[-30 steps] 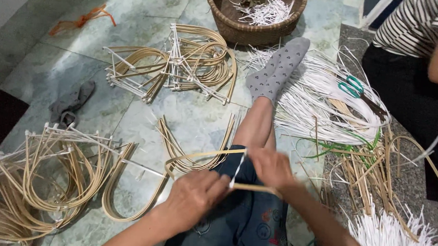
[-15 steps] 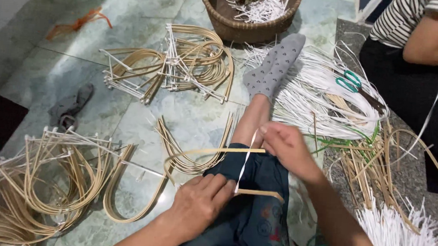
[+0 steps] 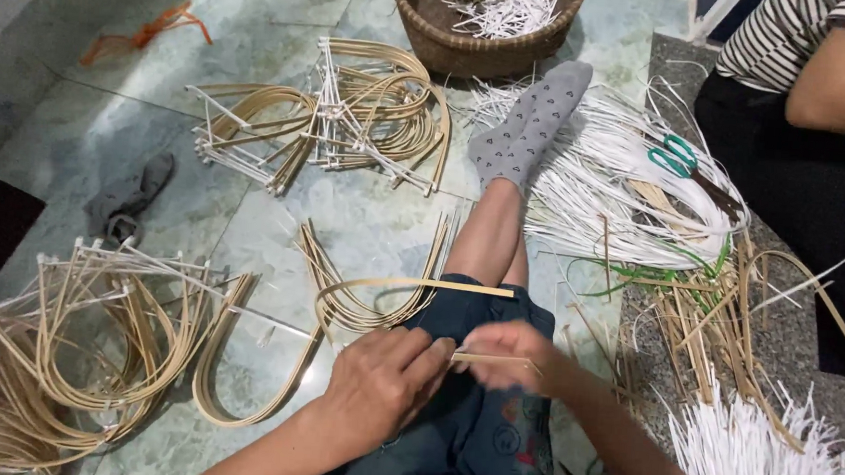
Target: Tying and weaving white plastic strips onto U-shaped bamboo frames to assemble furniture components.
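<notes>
I sit on the floor with one leg stretched out, a grey sock (image 3: 530,123) on its foot. Over my lap, my left hand (image 3: 381,385) and my right hand (image 3: 518,353) both pinch the ends of a bent bamboo strip (image 3: 410,285) that curves into a U shape. A thin white strip runs between the fingertips of the two hands. The hands almost touch each other.
Piles of U-shaped bamboo pieces lie at the left (image 3: 80,345) and at the upper middle (image 3: 352,109). A woven basket (image 3: 452,41) holds white strips. Loose white strips (image 3: 618,180) and green scissors (image 3: 675,156) lie at the right. Another person in a striped top (image 3: 789,40) sits at the far right.
My right hand has come back down to the left hand, after lifting the white strip up and away. The two hands now meet at the strip's ends.
</notes>
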